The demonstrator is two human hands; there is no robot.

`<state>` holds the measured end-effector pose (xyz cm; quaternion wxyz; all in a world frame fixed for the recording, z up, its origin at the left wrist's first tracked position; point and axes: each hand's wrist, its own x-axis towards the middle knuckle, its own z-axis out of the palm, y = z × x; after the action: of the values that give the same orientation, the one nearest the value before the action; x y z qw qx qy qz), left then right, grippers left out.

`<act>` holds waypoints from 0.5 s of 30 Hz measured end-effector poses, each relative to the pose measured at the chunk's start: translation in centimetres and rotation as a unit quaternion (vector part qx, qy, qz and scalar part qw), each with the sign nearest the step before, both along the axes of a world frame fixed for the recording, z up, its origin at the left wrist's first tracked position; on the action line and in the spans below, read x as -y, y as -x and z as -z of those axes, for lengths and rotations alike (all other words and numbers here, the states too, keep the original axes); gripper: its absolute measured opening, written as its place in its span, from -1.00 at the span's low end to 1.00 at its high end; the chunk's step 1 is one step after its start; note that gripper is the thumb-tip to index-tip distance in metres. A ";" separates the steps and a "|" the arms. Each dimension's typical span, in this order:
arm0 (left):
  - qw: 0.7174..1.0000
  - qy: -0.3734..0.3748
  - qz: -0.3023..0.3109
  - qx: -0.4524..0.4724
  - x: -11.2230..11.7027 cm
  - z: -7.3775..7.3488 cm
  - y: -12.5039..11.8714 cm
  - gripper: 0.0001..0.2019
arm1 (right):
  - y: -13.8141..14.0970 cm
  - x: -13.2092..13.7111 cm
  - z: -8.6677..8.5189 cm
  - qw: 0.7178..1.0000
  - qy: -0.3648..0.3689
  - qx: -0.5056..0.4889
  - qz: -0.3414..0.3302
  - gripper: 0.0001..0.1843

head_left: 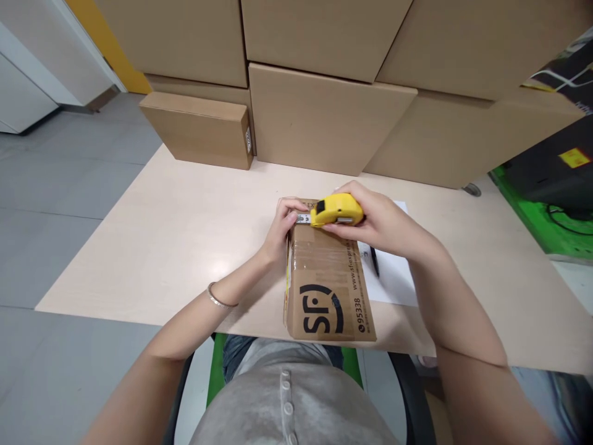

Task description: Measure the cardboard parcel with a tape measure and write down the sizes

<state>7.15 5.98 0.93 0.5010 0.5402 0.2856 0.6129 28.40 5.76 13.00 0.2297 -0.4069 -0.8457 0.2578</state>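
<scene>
My right hand [370, 213] is wrapped round a yellow tape measure [340, 209] above the far end of a cardboard box [324, 272]. A short length of metal blade [304, 218] sticks out of the case toward the left. At the box's far left edge, my left hand [281, 225] pinches the blade's tip, its fingers resting against the box. The box lies flat with clear tape across it and black "SF" print near the table's front edge. Its far end is partly hidden by my hands and the tape measure.
A white sheet of paper [393, 284] with a black pen [374, 262] on it lies right of the box, partly under it. Large cartons [324, 117] stand stacked along the table's back edge. A smaller closed carton [204, 133] sits before them on the left.
</scene>
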 end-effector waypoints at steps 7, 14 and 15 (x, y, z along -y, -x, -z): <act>0.999 0.013 0.027 -0.034 -0.5 0.1 0.4 -0.69 | -6.1 1.2 0.5 0.994 0.056 -0.058 0.080 -0.61; 0.998 0.009 0.025 -0.055 -0.5 0.2 0.6 -0.67 | -6.8 1.1 1.5 0.991 0.067 -0.074 0.084 -0.63; 0.998 0.008 0.023 -0.056 -0.5 0.2 0.5 -0.67 | -6.7 1.1 1.6 0.991 0.069 -0.080 0.085 -0.62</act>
<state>6.61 6.49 0.73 0.5027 0.5763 0.3053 0.5674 35.11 4.65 11.42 0.2886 -0.4702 -0.7673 0.3270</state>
